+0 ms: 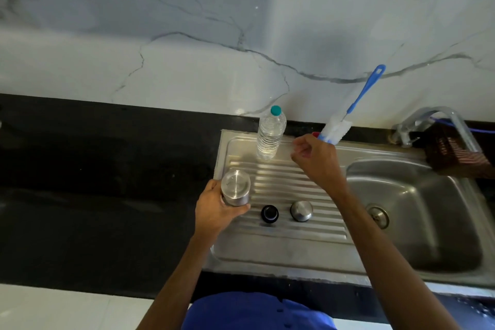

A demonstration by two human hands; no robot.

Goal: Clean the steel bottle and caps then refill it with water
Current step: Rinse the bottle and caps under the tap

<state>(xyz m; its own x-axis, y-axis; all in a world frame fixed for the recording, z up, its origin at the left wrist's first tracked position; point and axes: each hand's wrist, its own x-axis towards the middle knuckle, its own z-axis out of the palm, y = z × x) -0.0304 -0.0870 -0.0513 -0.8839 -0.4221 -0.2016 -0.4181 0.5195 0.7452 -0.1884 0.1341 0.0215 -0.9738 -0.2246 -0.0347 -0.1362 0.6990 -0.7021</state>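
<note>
Black stone countertop (93, 169), white marble-patterned backsplash with grey veins (187, 48), stainless steel sink basin (428, 222) with round drain (378, 216), curved steel tap (434, 121) at the back right, dark brown woven basket (452, 153) beside the tap

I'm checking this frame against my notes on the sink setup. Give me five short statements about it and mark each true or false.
1. The left hand grips the steel bottle. True.
2. The plastic water bottle has its cap off. False: a teal cap sits on its neck.
3. Two caps lie on the ribbed draining board, a black cap and a steel cap. True.
4. The right hand holds the bottle brush. False: the brush stands behind the hand, leaning on the wall, and the fingers hold nothing visible.
5. Water is running from the tap. False: no stream is visible.
</note>
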